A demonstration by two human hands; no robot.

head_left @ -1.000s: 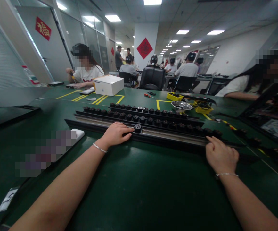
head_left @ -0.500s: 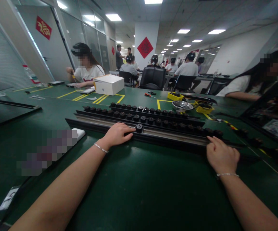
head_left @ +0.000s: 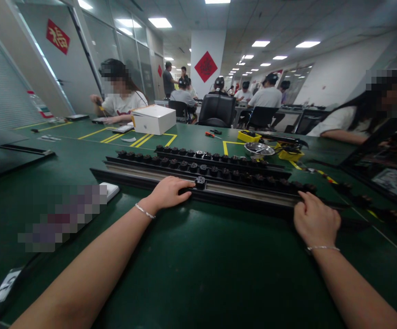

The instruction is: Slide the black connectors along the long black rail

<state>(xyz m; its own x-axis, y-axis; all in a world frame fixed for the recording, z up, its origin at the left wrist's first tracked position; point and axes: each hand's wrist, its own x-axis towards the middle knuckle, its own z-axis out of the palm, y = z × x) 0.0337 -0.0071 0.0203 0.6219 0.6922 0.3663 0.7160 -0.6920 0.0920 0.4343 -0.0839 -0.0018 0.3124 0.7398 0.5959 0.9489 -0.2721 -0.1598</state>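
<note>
A long black rail (head_left: 253, 193) with a metallic channel lies across the table before me. In its channel sits one black block that looks like a power socket module (head_left: 200, 183). My left hand (head_left: 171, 192) rests on the rail with fingers stretched out, their tips against the block's left side and the thumb apart at the front edge. At the rail's right part, my right hand (head_left: 317, 219) has its index finger extended on top and the other fingers curled round the edge; its thumb is hidden. Behind stand two more rails lined with several such modules (head_left: 214, 171).
A partly blurred white strip (head_left: 111, 189) with a cable lies at left on the green table (head_left: 198, 274). Farther back are a white box (head_left: 153, 120), yellow trays (head_left: 249, 136), a metal bowl (head_left: 259, 149) and a screwdriver (head_left: 212, 135). People sit across and at right.
The module has slid slightly right along the rail, with my left fingers following it. My right hand stays at the same part of the rail. The whole view has shifted a little.
</note>
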